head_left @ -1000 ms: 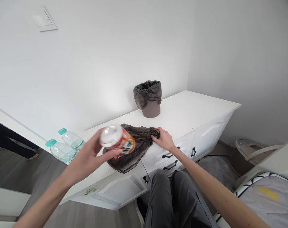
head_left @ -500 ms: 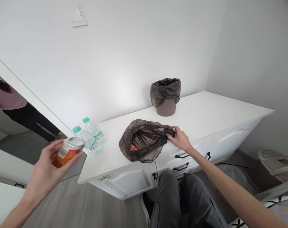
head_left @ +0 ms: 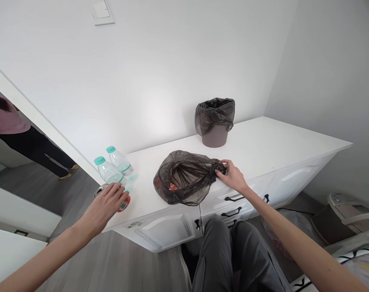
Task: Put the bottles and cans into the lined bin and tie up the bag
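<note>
At the left end of the white counter, my left hand curls over an orange-red drink can, palm down. The can looks tilted or on its side, and the fingers hide most of it. Just behind it stand two clear plastic bottles with teal caps. My right hand pinches the gathered end of a thin black garbage bag. This bag lies on the counter with its mouth partly open, and something orange-red shows inside.
A brownish bin lined with a black bag stands against the wall. The white counter tops a cabinet with black handles. A mirror on the left reflects a person. A beige appliance sits at right.
My left hand has moved right and turned over, bringing the can from beside the counter to its left end. My right hand keeps its pinch on the bag.
</note>
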A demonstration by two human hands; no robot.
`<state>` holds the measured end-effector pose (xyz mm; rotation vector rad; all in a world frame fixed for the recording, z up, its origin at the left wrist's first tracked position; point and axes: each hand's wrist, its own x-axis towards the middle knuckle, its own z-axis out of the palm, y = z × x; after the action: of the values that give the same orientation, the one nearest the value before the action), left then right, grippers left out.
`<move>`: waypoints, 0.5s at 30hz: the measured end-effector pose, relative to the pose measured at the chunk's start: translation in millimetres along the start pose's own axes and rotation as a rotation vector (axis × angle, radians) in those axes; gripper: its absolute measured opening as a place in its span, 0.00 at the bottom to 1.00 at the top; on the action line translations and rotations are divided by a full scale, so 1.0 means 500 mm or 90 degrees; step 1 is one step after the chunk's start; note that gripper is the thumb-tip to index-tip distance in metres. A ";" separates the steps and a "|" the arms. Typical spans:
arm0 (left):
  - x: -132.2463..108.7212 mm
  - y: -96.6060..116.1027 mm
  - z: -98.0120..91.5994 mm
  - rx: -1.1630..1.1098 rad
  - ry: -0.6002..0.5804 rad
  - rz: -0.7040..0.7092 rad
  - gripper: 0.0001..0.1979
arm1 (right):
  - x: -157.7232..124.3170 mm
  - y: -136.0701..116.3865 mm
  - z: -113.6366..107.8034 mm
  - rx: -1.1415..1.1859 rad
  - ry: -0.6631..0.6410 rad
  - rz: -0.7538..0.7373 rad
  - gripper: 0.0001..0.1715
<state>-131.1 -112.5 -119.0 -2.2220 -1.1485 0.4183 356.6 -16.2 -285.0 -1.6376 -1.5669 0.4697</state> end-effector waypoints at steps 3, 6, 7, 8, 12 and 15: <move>0.020 0.007 0.007 -0.046 -0.023 0.024 0.30 | -0.001 -0.001 0.000 -0.003 0.007 -0.007 0.33; 0.035 0.013 0.010 -0.085 -0.030 0.031 0.28 | -0.003 -0.004 -0.001 -0.010 0.015 -0.006 0.32; 0.038 0.016 0.012 -0.096 -0.029 0.033 0.27 | -0.003 -0.005 -0.001 -0.014 0.017 -0.005 0.32; 0.039 0.018 0.014 -0.109 -0.025 0.032 0.26 | -0.003 -0.006 -0.001 -0.016 0.018 -0.003 0.32; 0.036 0.018 0.029 -0.142 -0.021 0.021 0.25 | -0.004 -0.008 -0.002 -0.016 0.022 -0.006 0.31; 0.031 0.009 0.044 -0.121 -0.047 0.045 0.21 | -0.006 -0.010 -0.005 -0.019 0.020 -0.005 0.31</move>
<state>-131.0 -94.0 -138.7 -2.4358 -1.1936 0.4399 354.5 -20.0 -280.3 -1.6533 -1.5645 0.4164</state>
